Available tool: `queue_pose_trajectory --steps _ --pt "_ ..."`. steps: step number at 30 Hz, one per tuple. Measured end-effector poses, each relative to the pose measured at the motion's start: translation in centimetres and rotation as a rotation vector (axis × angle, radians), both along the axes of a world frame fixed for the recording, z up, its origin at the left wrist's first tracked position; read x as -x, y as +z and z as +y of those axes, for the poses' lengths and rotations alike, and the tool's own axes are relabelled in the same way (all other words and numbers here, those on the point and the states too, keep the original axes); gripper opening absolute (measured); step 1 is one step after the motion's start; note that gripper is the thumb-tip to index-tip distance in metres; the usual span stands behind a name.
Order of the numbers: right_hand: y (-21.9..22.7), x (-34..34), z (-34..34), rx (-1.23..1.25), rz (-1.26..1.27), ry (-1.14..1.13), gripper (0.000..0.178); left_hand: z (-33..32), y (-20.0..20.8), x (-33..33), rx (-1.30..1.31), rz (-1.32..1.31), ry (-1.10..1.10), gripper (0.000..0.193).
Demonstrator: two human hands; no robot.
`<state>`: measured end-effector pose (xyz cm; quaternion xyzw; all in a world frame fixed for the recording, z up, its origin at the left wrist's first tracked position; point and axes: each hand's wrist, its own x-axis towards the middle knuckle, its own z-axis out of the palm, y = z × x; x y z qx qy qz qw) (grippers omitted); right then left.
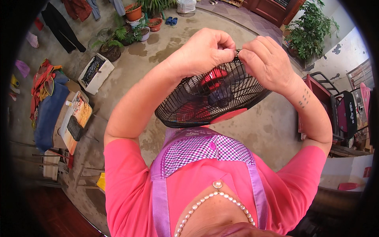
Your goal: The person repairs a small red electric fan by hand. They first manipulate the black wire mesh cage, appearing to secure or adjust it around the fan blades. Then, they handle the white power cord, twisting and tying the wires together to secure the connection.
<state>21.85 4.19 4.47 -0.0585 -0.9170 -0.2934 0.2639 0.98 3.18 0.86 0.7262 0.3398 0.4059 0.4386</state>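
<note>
An electric fan's round black wire grille [185, 104] is in front of my chest, tilted. Behind its wires show a red hub [213, 78] and dark blades; a red patch sits on its near edge. My left hand [205, 51] is closed, thumb and forefinger pinching at the grille's far rim. Close beside it, my right hand [268, 63] is closed on the same rim, its fingers curled. A small dark piece of the rim shows between the fingertips; what exactly they pinch is too small to make out.
To the left, a small table [75, 122] holds a dark flat device, with clothes draped behind it. A white box [96, 74] and potted plants [134, 14] stand farther off. At right are a leafy plant [310, 31] and a dark red metal frame [316, 94].
</note>
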Motion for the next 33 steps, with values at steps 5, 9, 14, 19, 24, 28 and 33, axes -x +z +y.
queue_pose_trajectory --steps 5,9,14,19,24,28,33 --pt "1.0 0.3 0.0 -0.034 -0.071 0.011 0.02 0.0 0.1 0.3 0.0 -0.015 -0.061 0.02" --pt "1.2 0.9 0.5 0.001 -0.083 -0.005 0.02 -0.3 0.2 0.7 -0.021 0.023 -0.038 0.02" --pt "1.4 1.3 0.5 0.051 -0.089 -0.008 0.02 -0.5 0.2 1.1 -0.058 0.056 -0.027 0.019" --pt "1.4 1.5 0.5 0.06 -0.081 0.003 0.022 -0.6 -0.2 1.3 -0.008 -0.025 -0.078 0.018" --pt "1.4 1.5 0.3 0.139 -0.101 0.025 0.022 -1.5 0.3 1.5 -0.054 0.05 -0.052 0.019" --pt "1.3 1.5 0.3 0.123 -0.09 0.022 0.021 -1.9 0.1 0.8 0.014 -0.024 0.003 0.019" --pt "2.4 1.2 0.1 0.151 -0.196 0.013 0.017 -2.0 0.0 0.4 0.05 -0.039 0.028 0.019"
